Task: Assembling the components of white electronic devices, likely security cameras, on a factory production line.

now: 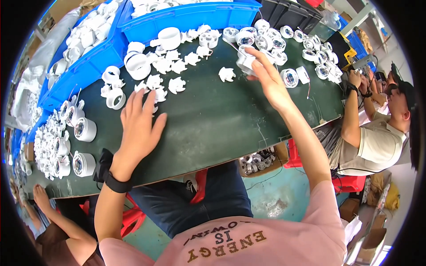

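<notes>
My right hand (pixel 271 84) grips a white round motor housing (pixel 245 61) between thumb and fingers, above the far side of the dark green table (pixel 213 119). A single white fan impeller (pixel 226 74) lies just left of it. My left hand (pixel 140 126) is open, its fingers spread and pointing away from me. Its fingertips reach a loose group of white impellers (pixel 154 81); whether they touch one, I cannot tell. Past that group stand larger white cup-shaped housings (pixel 137 66). To the right of my right hand lie several round motor units (pixel 289 78) with wires.
Blue bins (pixel 191 20) full of white parts line the far and left edges, with a black crate (pixel 288 15) beside them. Finished-looking round units (pixel 84 129) and a pile of small white parts (pixel 49 142) sit at left. Co-workers sit on both sides; a cardboard box (pixel 266 162) is below.
</notes>
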Tool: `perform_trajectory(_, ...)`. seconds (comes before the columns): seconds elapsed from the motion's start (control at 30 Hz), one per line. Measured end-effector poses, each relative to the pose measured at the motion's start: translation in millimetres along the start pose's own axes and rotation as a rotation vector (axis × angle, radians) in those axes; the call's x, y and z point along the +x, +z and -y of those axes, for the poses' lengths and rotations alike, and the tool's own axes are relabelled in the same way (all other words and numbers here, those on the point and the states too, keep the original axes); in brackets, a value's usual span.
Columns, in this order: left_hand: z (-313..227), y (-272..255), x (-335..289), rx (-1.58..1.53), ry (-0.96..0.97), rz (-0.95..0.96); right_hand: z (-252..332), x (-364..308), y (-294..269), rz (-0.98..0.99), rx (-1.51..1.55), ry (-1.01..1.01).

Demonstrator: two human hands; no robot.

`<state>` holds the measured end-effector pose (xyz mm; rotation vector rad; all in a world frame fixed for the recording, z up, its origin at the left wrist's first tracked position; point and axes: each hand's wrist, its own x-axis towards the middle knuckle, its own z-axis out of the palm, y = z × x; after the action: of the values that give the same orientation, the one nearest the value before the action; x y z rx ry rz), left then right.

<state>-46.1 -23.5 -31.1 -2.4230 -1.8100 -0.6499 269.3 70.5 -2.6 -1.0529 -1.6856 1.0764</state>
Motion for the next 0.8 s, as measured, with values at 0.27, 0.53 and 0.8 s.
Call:
perform_trajectory(0.27,-4.4,-26.7,-41.9,-0.082,-0.068,0.134,-45.2,27.6,16.9,0.099,-0.41,-0.261)
perform_trajectory(0.53,4.9,-24.4,-39.4,-0.104,-0.026,0.176,-47.2,24.4,23.4,0.077,-0.514,-0.298)
perform_trajectory(0.8,-24.5,-10.1,-12.2,-0.235,0.152,0.271,-44.3,18.5,22.0,0.092,-0.736,-0.313)
